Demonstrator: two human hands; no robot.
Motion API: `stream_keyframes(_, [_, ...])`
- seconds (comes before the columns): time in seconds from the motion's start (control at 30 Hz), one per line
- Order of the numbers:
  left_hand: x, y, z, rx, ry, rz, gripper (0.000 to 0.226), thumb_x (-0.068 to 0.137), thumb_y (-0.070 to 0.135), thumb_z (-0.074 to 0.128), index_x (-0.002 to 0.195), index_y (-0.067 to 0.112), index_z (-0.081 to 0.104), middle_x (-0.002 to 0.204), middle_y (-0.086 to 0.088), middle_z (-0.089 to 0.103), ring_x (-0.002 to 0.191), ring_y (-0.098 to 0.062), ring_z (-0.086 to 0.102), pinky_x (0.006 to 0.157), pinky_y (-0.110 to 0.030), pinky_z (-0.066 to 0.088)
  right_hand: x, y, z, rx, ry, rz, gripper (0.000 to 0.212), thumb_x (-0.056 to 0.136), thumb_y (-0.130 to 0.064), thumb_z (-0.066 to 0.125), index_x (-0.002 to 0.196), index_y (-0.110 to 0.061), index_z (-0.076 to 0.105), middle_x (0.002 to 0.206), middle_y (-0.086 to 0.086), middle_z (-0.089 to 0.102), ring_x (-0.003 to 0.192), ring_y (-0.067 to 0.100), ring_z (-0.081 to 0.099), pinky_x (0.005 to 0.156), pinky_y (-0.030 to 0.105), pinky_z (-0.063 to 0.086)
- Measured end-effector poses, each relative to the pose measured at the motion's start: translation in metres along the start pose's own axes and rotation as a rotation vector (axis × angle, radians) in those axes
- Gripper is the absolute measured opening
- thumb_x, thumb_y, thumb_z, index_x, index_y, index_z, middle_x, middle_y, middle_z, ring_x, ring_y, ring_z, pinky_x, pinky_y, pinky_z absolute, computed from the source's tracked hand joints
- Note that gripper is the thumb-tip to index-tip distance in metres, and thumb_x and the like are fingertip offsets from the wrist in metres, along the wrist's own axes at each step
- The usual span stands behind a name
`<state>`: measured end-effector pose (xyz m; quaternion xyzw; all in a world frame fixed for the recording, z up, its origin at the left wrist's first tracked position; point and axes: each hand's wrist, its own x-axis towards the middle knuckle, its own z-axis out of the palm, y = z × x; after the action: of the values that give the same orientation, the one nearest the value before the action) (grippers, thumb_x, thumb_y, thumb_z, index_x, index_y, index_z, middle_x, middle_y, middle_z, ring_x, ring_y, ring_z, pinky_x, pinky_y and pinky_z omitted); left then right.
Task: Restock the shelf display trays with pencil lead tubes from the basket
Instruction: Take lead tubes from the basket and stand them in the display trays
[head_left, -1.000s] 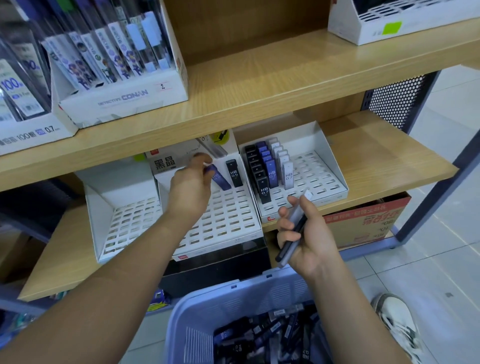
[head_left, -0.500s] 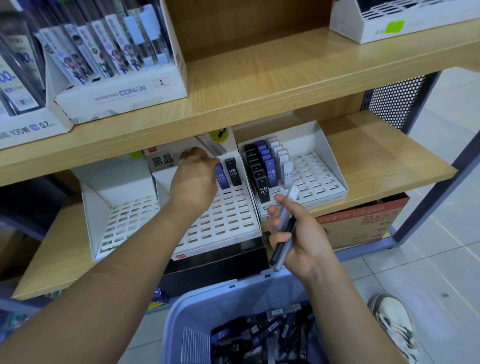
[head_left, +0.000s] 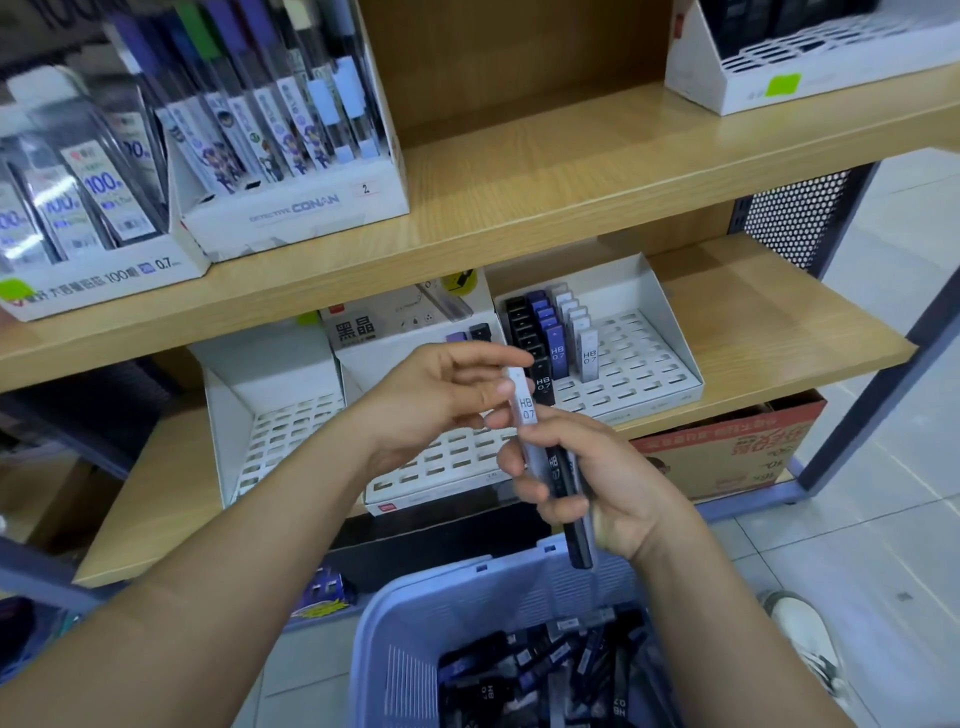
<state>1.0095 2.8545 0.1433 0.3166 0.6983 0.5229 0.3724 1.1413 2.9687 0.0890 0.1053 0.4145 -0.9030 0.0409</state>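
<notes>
Bare forearms (head_left: 218, 566), and one white sneaker (head_left: 799, 631).

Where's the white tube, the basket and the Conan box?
White tube (head_left: 525, 405), head view, on its label.
Basket (head_left: 457, 613), head view, on its wall.
Conan box (head_left: 296, 210), head view, on its front panel.

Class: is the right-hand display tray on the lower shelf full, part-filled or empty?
Part-filled: the tray holds three rows of lead tubes at its left; slots to their right are bare.

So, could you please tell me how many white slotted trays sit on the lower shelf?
3: the left tray at the far left; the middle tray, partly covered by the left hand; the right tray, holding three rows of tubes. None seems hidden.
</notes>
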Motion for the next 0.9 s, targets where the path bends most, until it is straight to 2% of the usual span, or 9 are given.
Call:
stream_keyframes(0.1, [-0.001,0.001,-0.005,-0.045,0.064,0.034,0.027,0.078,0.004,0.066,0.104,0.013,0.069,0.093,-0.011,0.073,0.087,-0.020,0.068,0.076,-0.027,0.054,0.001,0.002,0.000,-0.014,0.022,-0.003,0.023,0.095,-0.010,0.051,0.114,-0.009,0.063,0.076,0.010,0.059,0.050,0.012,0.051,0.031,0.012,0.027])
stream_keyframes(0.23, [-0.002,0.004,-0.020,-0.099,0.206,-0.001,0.023,0.086,-0.006,0.059,0.103,0.007,0.068,0.088,-0.010,0.074,0.079,-0.016,0.069,0.068,-0.020,0.054,0.007,0.003,-0.007,-0.119,0.220,-0.078,0.019,0.094,-0.013,0.059,0.112,-0.007,0.062,0.078,0.011,0.069,0.047,0.013,0.051,0.033,0.015,0.028])
stream_keyframes(0.33, [-0.001,0.002,-0.020,0.012,0.232,-0.060,0.019,0.087,0.001,0.063,0.105,0.005,0.067,0.086,-0.015,0.074,0.075,-0.018,0.071,0.067,-0.021,0.058,0.011,0.007,-0.010,-0.257,0.318,-0.104,0.012,0.092,-0.013,0.064,0.103,-0.011,0.063,0.079,0.012,0.073,0.043,0.011,0.046,0.036,0.017,0.030])
stream_keyframes(0.43, [0.001,0.001,-0.016,0.154,0.266,-0.078,0.016,0.084,0.002,0.068,0.100,0.004,0.068,0.081,-0.014,0.074,0.073,-0.019,0.070,0.068,-0.022,0.058,0.015,0.014,-0.011,-0.248,0.439,-0.126,0.017,0.090,-0.018,0.067,0.104,-0.009,0.065,0.076,0.009,0.073,0.044,0.010,0.040,0.038,0.019,0.032])
stream_keyframes(0.5, [0.004,0.004,-0.012,0.170,0.318,-0.036,0.013,0.083,0.000,0.069,0.095,0.005,0.069,0.081,-0.014,0.073,0.075,-0.020,0.070,0.070,-0.024,0.058,0.018,0.015,-0.018,-0.099,0.541,-0.131,0.017,0.093,-0.023,0.065,0.103,-0.009,0.064,0.071,0.006,0.068,0.045,0.009,0.038,0.038,0.019,0.031])
stream_keyframes(0.57, [0.007,0.008,-0.005,0.174,0.376,0.035,0.011,0.084,0.001,0.069,0.093,0.007,0.071,0.081,-0.013,0.074,0.075,-0.019,0.070,0.072,-0.024,0.058,0.018,0.012,-0.029,0.192,0.604,-0.121,0.009,0.095,-0.019,0.059,0.093,-0.010,0.060,0.066,0.003,0.058,0.042,0.008,0.034,0.035,0.017,0.028])
stream_keyframes(0.67, [0.016,0.012,0.012,0.292,0.463,0.150,0.011,0.085,0.008,0.070,0.094,0.014,0.073,0.082,-0.006,0.073,0.076,-0.015,0.068,0.073,-0.021,0.056,0.015,0.007,-0.046,0.590,0.640,-0.145,0.014,0.090,-0.012,0.050,0.077,-0.014,0.046,0.061,0.000,0.047,0.043,0.009,0.033,0.036,0.017,0.028])
stream_keyframes(0.83, [0.041,0.011,0.040,0.548,0.504,0.267,0.019,0.087,0.016,0.068,0.106,0.018,0.072,0.087,0.010,0.068,0.078,-0.004,0.063,0.076,-0.019,0.053,0.012,0.004,-0.050,0.764,0.639,-0.242,0.015,0.068,0.000,0.043,0.076,-0.013,0.040,0.066,0.003,0.043,0.052,0.014,0.036,0.052,0.023,0.034])
stream_keyframes(0.9, [0.051,0.009,0.051,0.647,0.482,0.290,0.021,0.088,0.017,0.067,0.108,0.017,0.072,0.092,0.007,0.070,0.080,-0.005,0.062,0.083,-0.021,0.052,0.011,0.002,-0.052,0.793,0.639,-0.271,0.018,0.072,0.005,0.037,0.075,-0.012,0.041,0.067,0.004,0.044,0.053,0.015,0.038,0.054,0.025,0.036])
